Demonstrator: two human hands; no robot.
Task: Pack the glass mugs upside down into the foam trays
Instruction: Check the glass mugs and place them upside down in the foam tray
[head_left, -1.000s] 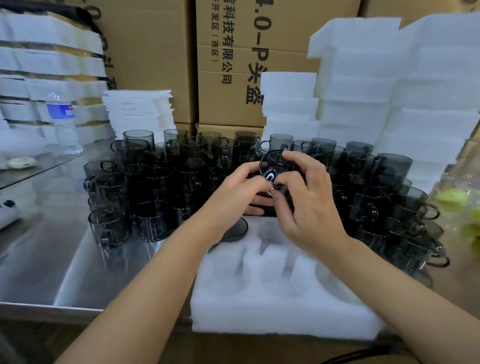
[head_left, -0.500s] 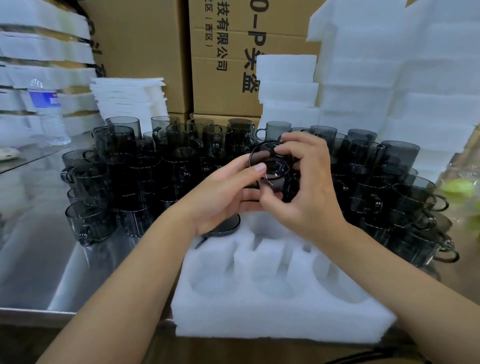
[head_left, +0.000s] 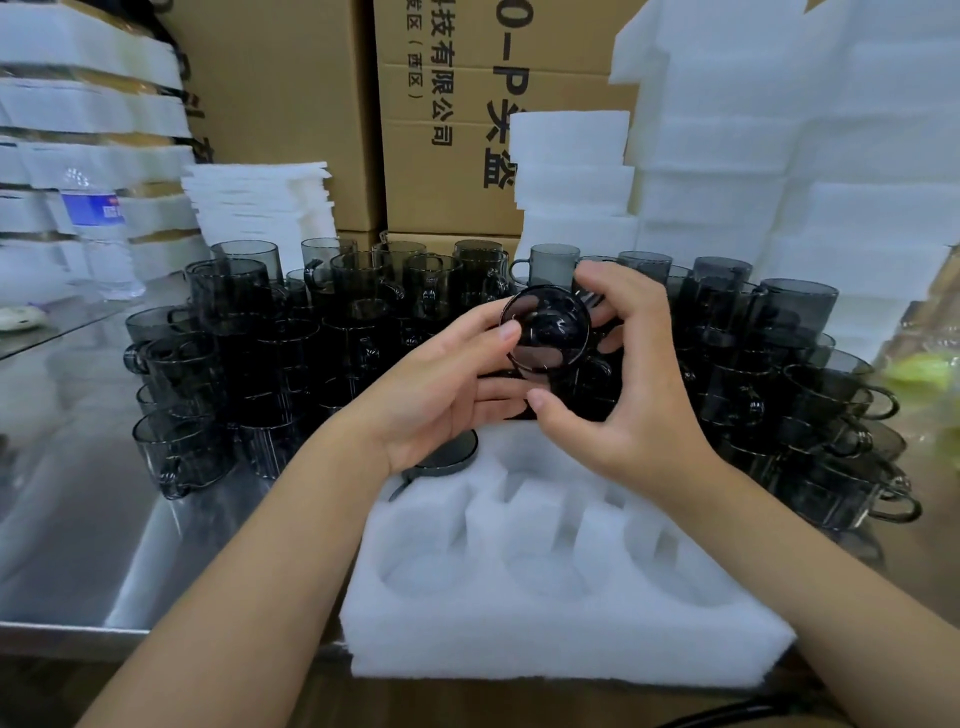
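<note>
Over foam tray (head_left: 519, 649), left hand (head_left: 436, 395), right hand (head_left: 639, 395) — both still gripping mug (head_left: 545, 338), end-on

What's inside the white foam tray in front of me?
One dark mug sits upside down in the far-left pocket of the foam tray, partly under the left hand. The three near pockets hold nothing. The right hand covers the far-right pocket.

Held mug (head_left: 545, 338): smoky dark grey glass, see-through, no pattern. Massed mugs (head_left: 234, 291): same grey tint, near black where they overlap. Foam tray (head_left: 519, 639) and foam stacks (head_left: 779, 156): plain white. Cardboard boxes (head_left: 441, 78): brown, black printed characters. Bottle (head_left: 93, 228): clear, blue label. Surface (head_left: 78, 519): silvery, reflective.
</note>
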